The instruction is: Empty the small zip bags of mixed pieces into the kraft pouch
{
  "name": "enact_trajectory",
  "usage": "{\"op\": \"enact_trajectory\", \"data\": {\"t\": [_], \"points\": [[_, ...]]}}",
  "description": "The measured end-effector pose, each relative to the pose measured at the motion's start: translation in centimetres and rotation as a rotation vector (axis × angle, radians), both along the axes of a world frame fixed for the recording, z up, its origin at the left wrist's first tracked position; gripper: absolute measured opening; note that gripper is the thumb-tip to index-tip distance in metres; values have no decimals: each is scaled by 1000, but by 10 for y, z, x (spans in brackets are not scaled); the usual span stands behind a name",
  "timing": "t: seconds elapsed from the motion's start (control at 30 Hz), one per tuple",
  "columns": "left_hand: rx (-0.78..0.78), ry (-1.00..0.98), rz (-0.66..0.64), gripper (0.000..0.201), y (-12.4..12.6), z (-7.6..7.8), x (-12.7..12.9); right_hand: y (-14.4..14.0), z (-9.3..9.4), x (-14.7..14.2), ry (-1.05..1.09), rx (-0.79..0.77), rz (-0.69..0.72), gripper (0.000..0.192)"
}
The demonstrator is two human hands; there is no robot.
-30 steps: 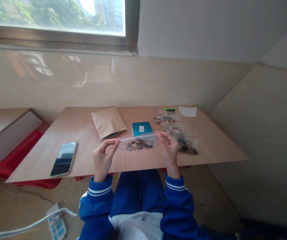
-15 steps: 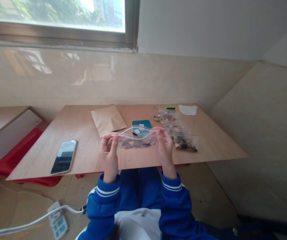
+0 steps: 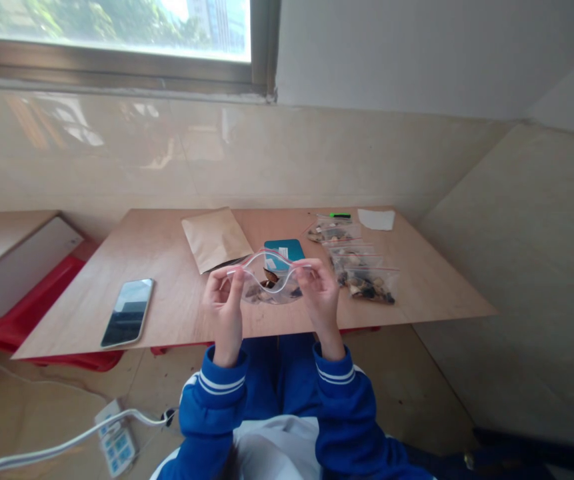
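Between my hands is a clear zip bag (image 3: 287, 293) with dark and tan dried pieces inside, its red-edged mouth spread into a wide oval. My left hand (image 3: 225, 303) pinches the left end of the mouth between thumb and fingers. The right end is pinched the same way by my right hand (image 3: 321, 293). Behind the bag, a blue-green flat box or device (image 3: 291, 249) with small white labels is partly covered by the bag's rim. To the right of my right hand lies a filled zip bag (image 3: 374, 287) of similar dried pieces.
More filled bags (image 3: 334, 232) lie in a row behind it, near a green-and-black tool (image 3: 340, 215) and white paper (image 3: 377, 219). A brown paper pouch (image 3: 217, 240) and a phone (image 3: 128, 313) rest on the wooden table (image 3: 177, 293). A power strip (image 3: 115, 443) is on the floor.
My hands have moved closer together, the right one shifting left. The bag's mouth has gone from a narrow slit to a wide oval, showing more of the pieces inside.
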State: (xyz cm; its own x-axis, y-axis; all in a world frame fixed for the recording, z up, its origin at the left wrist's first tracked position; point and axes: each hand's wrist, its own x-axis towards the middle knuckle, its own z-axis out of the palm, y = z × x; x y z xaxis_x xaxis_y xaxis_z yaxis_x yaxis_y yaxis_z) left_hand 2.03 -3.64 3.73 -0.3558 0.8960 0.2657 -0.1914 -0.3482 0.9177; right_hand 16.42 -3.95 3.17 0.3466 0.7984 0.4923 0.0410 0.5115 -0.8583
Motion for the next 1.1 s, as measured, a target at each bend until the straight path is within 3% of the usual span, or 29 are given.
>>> {"op": "enact_trajectory", "data": {"t": [0.2,0.33,0.57,0.63,0.8,0.9,1.1], "points": [[17,171,73,21,1,5,-11,2,0,10,120,-75,-108,16],[47,279,97,22,2,4,-17,2,1,15,55,-95,-136,18],[37,299,146,28,0,2,-11,0,4,12,59,-46,-157,16],[10,217,105,28,0,2,-7,1,2,10,128,-64,-131,18],[-28,-11,-149,27,1,0,-5,0,2,6,202,-110,19,22],[-18,39,-128,27,1,-1,-7,-1,3,5,160,-125,36,30],[-9,143,-97,23,2,-2,-10,2,-3,5,97,-145,-11,21]]}}
